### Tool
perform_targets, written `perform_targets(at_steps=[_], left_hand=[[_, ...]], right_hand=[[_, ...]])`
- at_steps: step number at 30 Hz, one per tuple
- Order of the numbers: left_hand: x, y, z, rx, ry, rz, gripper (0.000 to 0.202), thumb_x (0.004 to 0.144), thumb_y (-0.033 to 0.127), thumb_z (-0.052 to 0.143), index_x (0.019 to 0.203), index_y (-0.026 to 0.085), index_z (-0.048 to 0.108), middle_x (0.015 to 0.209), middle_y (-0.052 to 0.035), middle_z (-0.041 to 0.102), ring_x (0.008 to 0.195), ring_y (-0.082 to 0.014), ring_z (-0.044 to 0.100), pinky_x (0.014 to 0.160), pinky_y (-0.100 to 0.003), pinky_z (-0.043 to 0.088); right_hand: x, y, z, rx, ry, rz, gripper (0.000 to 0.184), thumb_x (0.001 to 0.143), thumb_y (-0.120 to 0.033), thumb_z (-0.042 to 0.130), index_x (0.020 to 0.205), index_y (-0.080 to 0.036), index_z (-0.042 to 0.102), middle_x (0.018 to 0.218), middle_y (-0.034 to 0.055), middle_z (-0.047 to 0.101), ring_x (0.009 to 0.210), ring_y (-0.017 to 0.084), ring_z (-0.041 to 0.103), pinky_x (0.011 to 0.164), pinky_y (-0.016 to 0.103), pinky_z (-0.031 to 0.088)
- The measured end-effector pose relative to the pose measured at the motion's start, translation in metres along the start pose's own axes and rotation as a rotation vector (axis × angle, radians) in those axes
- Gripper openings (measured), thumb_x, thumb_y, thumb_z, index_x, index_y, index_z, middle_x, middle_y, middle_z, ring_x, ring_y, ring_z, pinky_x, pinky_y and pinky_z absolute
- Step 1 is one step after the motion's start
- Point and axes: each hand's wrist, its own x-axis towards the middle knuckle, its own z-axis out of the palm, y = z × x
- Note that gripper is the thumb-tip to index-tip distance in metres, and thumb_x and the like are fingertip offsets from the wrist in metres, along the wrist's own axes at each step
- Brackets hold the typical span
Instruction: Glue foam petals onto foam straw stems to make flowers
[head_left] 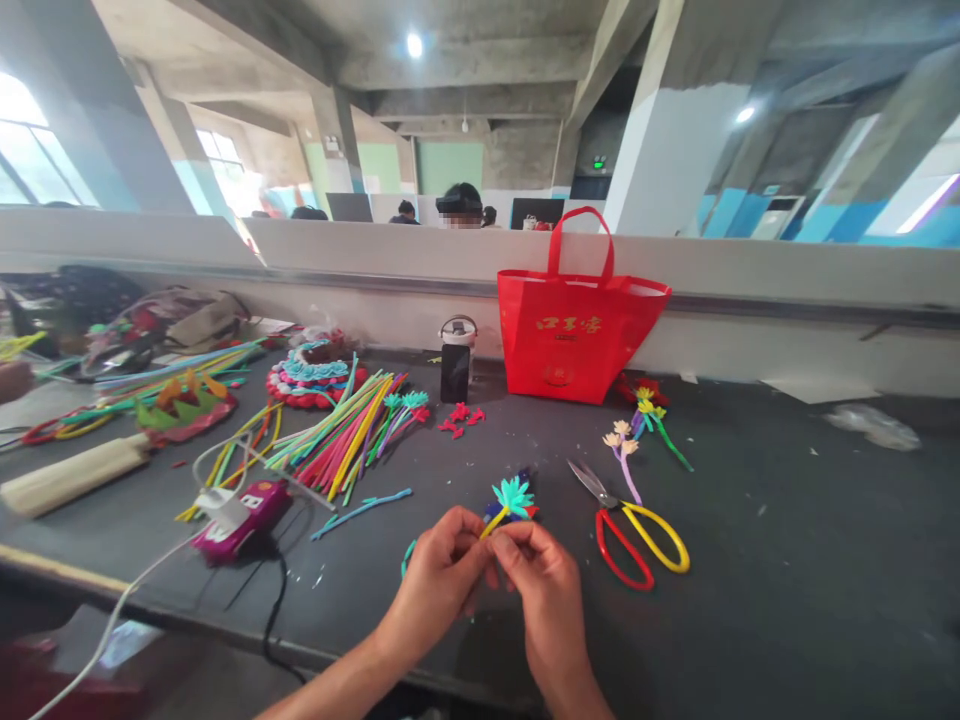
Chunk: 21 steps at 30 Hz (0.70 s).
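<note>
My left hand (439, 570) and my right hand (538, 575) meet at the front of the dark table. Between their fingertips they pinch the yellow stem of a turquoise pipe-cleaner flower (513, 496). Its petals spread out above my fingers, and the lower stem is hidden by them. Dark blue and red bits lie just behind the flower, too covered to make out. Scissors (611, 505) with one red and one yellow handle lie partly open to the right of my right hand. A blue pipe cleaner (361, 514) lies left of my left hand.
A heap of coloured pipe cleaners (352, 430) lies at left, near a purple power strip (244, 520) with cables. Behind stand a red bag (581, 335) and a phone (454, 373). Finished flowers (621, 440) lie beyond the scissors. A person's hand (13, 380) shows at far left.
</note>
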Motion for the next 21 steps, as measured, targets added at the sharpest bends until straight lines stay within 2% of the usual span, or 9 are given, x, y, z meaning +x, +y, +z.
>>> perform_targets(at_steps=[3, 5, 8, 11, 17, 19, 21], left_hand=[[-0.005, -0.002, -0.013, -0.138, -0.111, -0.055, 0.038, 0.078, 0.052, 0.065, 0.079, 0.019, 0.047, 0.055, 0.0012, 0.063, 0.031, -0.0053, 0.04, 0.03, -0.015, 0.024], [-0.007, -0.003, -0.024, -0.227, -0.138, -0.082, 0.036, 0.079, 0.05, 0.065, 0.08, 0.019, 0.046, 0.056, 0.0009, 0.064, 0.03, -0.0049, 0.04, 0.03, -0.015, 0.023], [-0.008, -0.003, -0.045, -0.311, -0.12, -0.091, 0.033, 0.08, 0.046, 0.064, 0.085, 0.02, 0.045, 0.057, 0.0015, 0.064, 0.03, -0.0046, 0.039, 0.03, -0.014, 0.023], [-0.005, -0.002, -0.066, -0.321, -0.099, -0.093, 0.031, 0.082, 0.045, 0.064, 0.086, 0.02, 0.045, 0.057, 0.0021, 0.064, 0.03, -0.0046, 0.039, 0.03, -0.014, 0.024], [0.007, -0.002, -0.098, -0.33, -0.073, -0.122, 0.032, 0.082, 0.047, 0.062, 0.086, 0.02, 0.045, 0.058, 0.0019, 0.064, 0.031, -0.0046, 0.04, 0.031, -0.015, 0.024], [0.01, -0.004, -0.105, -0.325, -0.057, -0.126, 0.032, 0.081, 0.047, 0.063, 0.086, 0.02, 0.045, 0.057, 0.0021, 0.064, 0.031, -0.0045, 0.039, 0.031, -0.014, 0.023], [0.011, -0.006, -0.11, -0.317, -0.039, -0.127, 0.033, 0.081, 0.047, 0.064, 0.086, 0.02, 0.045, 0.056, 0.0024, 0.063, 0.03, -0.0044, 0.039, 0.03, -0.014, 0.023]], right_hand=[[-0.009, 0.006, 0.016, 0.113, 0.037, 0.04, 0.029, 0.08, -0.042, 0.069, 0.069, -0.017, 0.059, 0.052, -0.0051, 0.048, 0.049, 0.008, 0.037, 0.049, 0.022, 0.029], [-0.013, 0.01, 0.027, 0.144, 0.066, 0.056, 0.032, 0.082, -0.044, 0.066, 0.069, -0.018, 0.055, 0.052, -0.0059, 0.044, 0.047, 0.008, 0.034, 0.047, 0.022, 0.026], [-0.015, 0.016, 0.04, 0.107, 0.132, 0.035, 0.034, 0.084, -0.046, 0.065, 0.069, -0.018, 0.051, 0.059, -0.0059, 0.041, 0.049, 0.007, 0.033, 0.045, 0.021, 0.024], [-0.012, 0.025, 0.05, 0.048, 0.133, 0.037, 0.036, 0.087, -0.048, 0.06, 0.07, -0.019, 0.048, 0.064, -0.0057, 0.039, 0.051, 0.007, 0.033, 0.046, 0.021, 0.027], [0.001, 0.044, 0.074, -0.067, 0.175, 0.044, 0.048, 0.088, -0.057, 0.053, 0.061, -0.021, 0.038, 0.055, -0.0078, 0.03, 0.047, 0.008, 0.026, 0.042, 0.02, 0.027], [0.007, 0.046, 0.081, -0.15, 0.164, 0.009, 0.047, 0.087, -0.056, 0.055, 0.06, -0.02, 0.04, 0.053, -0.0081, 0.03, 0.046, 0.007, 0.026, 0.042, 0.02, 0.026], [0.013, 0.044, 0.088, -0.259, 0.118, -0.036, 0.037, 0.085, -0.051, 0.06, 0.068, -0.019, 0.053, 0.055, -0.0062, 0.042, 0.048, 0.008, 0.034, 0.045, 0.021, 0.031]])
